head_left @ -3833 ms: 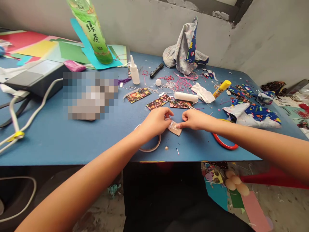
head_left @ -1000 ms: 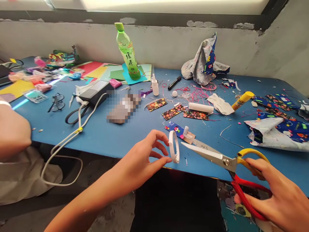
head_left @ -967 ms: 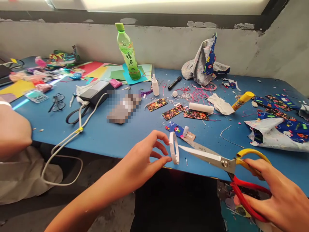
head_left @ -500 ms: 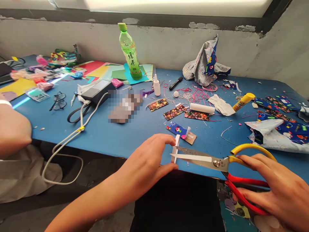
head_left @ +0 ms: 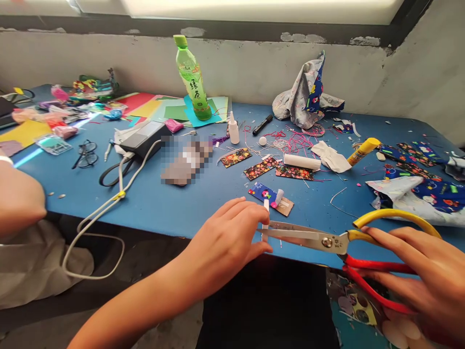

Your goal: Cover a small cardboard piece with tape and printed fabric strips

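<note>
Between the thumb and fingers of my left hand (head_left: 232, 232) is a narrow white strip (head_left: 266, 209), held upright above the table's front edge. My right hand (head_left: 425, 271) grips scissors (head_left: 327, 241) with one yellow and one red handle. Their blades point left and lie across the strip, slightly parted, close to my left fingertips. Just beyond the strip lies a blue patterned piece (head_left: 262, 192) with a curled end, on brown cardboard (head_left: 285, 206). Part of the strip is hidden behind the blades and my fingers.
Floral rectangles (head_left: 260, 167), a white roll (head_left: 302, 162), a glue stick (head_left: 363, 151) and a small white bottle (head_left: 233, 129) lie or stand beyond my hands. Further back is a green tea bottle (head_left: 196, 87). A white cable (head_left: 119, 196) hangs over the edge at left, near another person's arm (head_left: 23, 194).
The scissor blades have closed further across the white strip, and the handles have shifted slightly right. My left hand still holds the strip. The view has moved a little.
</note>
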Available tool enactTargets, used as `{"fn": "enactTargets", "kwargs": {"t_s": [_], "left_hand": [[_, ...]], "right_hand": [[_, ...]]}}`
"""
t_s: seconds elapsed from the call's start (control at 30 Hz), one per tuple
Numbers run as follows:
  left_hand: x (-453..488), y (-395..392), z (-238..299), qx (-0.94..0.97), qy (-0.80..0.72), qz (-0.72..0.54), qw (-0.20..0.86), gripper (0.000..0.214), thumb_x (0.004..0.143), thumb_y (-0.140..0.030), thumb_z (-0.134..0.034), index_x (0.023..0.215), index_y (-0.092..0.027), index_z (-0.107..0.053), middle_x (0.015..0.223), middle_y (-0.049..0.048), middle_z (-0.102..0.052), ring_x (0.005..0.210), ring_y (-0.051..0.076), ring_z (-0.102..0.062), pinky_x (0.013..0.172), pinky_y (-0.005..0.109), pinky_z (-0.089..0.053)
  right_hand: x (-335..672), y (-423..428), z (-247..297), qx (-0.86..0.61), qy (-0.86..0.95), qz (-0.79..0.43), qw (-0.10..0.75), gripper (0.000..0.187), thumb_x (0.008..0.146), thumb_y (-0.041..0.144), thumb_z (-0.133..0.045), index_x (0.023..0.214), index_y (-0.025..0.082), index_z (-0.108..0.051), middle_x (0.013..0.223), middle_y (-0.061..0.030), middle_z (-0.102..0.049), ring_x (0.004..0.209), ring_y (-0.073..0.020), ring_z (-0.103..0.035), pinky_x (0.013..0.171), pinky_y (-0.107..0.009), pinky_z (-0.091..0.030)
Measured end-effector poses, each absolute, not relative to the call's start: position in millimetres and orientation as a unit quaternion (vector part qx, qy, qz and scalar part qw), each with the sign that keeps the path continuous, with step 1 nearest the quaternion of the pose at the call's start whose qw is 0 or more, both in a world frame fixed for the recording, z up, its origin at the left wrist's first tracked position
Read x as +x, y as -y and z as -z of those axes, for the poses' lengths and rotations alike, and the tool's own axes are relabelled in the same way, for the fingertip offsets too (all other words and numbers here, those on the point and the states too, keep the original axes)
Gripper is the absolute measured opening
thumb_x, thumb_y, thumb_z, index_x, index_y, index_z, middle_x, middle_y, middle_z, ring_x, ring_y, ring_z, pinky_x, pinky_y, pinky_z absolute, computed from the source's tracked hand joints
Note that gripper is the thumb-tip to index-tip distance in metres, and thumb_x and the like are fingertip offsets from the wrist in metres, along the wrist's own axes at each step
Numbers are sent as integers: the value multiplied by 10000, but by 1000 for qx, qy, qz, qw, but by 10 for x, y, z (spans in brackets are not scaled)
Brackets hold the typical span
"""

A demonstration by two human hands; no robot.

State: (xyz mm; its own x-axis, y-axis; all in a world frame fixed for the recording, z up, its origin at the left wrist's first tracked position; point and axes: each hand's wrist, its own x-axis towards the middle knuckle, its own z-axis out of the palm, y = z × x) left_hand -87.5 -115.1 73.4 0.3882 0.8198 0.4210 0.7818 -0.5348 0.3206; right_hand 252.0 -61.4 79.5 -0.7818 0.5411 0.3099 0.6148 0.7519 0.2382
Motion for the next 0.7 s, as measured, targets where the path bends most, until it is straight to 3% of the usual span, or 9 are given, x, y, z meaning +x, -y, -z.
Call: {"fn": "enactTargets", "kwargs": {"t_s": [0.27,0.5,0.7], "left_hand": [[-872,1086,-697,829,-478,-283,69,369,829,-251,-692,1076,-209,-421,1100,65,-635,1168,237,-574,1015,406,-477],[-859,1077,-698,840,-472,-258,72,426,802,-246,-721,1094,-188,-417,1105,71,-662,1066,225,-647,1066,411,-437],[-837,1052,-744,837,-486,-242,74,420,828,-253,-692,1134,-215,-407,1128,55,-663,1081,224,-649,1075,432,-429]], "right_hand": [[2475,555,-817,-277,937,175,119,356,969,416,-366,1208,200,-518,1021,-103,-633,872,-270,-632,795,-381,-430],[2469,525,-803,-275,936,182,124,306,985,360,-334,1172,205,-521,1011,-103,-618,864,-257,-607,764,-367,-424],[2608,523,-698,-304,926,185,130,344,973,372,-339,1155,198,-572,1041,-119,-663,924,-302,-639,802,-414,-459]]}}
